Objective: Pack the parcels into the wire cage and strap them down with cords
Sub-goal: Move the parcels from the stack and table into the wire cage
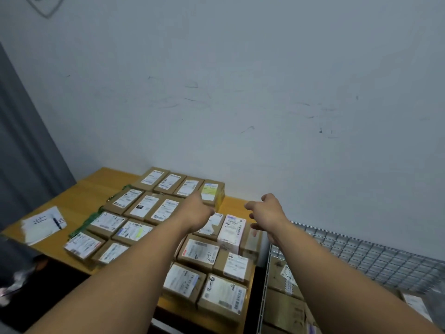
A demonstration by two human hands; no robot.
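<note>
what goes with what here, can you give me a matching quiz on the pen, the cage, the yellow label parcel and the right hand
1 pen
2 cage
3 yellow label parcel
4 right hand

a back row, right end
b on the paper
c holds parcels
d empty, fingers spread

Pairs: 1b, 2c, 3a, 4d

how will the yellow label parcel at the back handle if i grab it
The yellow label parcel looks like stiff cardboard, so it should keep its shape. Flat-sided and squat, it probably won't roll. Small beside the left hand, likely light.
</note>
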